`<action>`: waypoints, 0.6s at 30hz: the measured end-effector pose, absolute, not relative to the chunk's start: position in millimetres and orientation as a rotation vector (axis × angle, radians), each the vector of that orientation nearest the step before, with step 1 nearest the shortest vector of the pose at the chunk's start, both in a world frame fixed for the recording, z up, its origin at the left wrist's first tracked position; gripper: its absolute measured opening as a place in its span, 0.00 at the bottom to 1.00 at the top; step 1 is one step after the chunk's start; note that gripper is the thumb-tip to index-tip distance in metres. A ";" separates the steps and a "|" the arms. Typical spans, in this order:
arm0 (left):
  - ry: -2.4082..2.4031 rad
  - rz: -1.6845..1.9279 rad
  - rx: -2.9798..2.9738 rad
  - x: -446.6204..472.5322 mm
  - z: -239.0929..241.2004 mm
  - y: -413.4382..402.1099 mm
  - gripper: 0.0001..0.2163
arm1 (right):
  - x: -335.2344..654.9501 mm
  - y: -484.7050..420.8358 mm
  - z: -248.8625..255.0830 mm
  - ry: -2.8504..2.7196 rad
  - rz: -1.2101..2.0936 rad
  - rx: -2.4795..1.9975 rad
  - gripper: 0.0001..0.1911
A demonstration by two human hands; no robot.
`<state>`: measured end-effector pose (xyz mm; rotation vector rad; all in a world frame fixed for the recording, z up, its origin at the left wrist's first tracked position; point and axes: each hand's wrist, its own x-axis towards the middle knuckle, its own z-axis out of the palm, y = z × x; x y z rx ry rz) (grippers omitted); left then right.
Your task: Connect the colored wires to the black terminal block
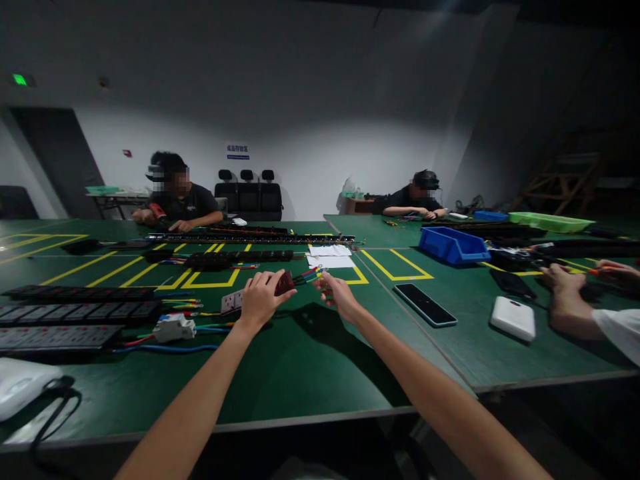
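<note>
My left hand point(261, 297) is closed around a dark red block point(285, 284) with red, blue and green wires point(306, 275) coming out of its right side. Those wires end in metal ring terminals with coloured sleeves. A white socket face point(231, 303) shows just left of that hand; whether it belongs to the same piece is hidden. The fingers of my right hand point(339, 295) are curled together at the wire ends. Left of my hands, a white circuit breaker point(174, 327) with blue and red wires lies beside several black power strips point(55, 339).
White papers point(330, 256) lie beyond my hands. To the right are a phone point(425, 305), a white power bank point(513, 319) and a blue bin point(453, 245). A co-worker's hands point(565, 283) work at far right; two people point(187, 200) sit opposite. A white device point(25, 387) sits near left.
</note>
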<state>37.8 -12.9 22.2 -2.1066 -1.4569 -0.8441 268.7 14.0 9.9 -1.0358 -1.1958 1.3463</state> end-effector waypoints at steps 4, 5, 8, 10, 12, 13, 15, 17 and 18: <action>-1.483 -0.800 -2.124 38.3 21.9 -14.1 0.33 | 270.7 19.6 2.0 -1.511 0.911 -1.101 0.25; -1.492 -0.781 -2.138 38.5 21.1 -14.0 0.33 | 271.1 20.2 0.9 -1.585 0.757 -1.136 0.24; -1.511 -0.716 -2.187 39.5 17.3 -12.6 0.32 | 271.5 18.2 0.0 -1.734 0.328 -1.231 0.22; -1.514 -0.686 -2.209 39.7 15.0 -11.3 0.31 | 271.4 15.3 0.2 -1.756 0.226 -1.251 0.20; -1.509 -0.685 -2.222 39.2 13.9 -10.3 0.31 | 272.0 13.7 0.1 -1.719 0.286 -1.221 0.19; -1.506 -0.695 -2.223 38.6 14.0 -9.9 0.31 | 272.7 13.8 -0.1 -1.686 0.346 -1.204 0.19; -1.498 -0.730 -2.217 37.4 15.1 -9.5 0.31 | 274.8 16.2 -0.8 -1.604 0.500 -1.191 0.20; -1.483 -0.770 -2.216 36.6 16.5 -9.6 0.32 | 277.2 20.3 -1.4 -1.499 0.687 -1.196 0.20; -1.471 -0.785 -2.222 36.5 17.1 -9.8 0.32 | 278.3 22.5 -1.4 -1.433 0.797 -1.191 0.19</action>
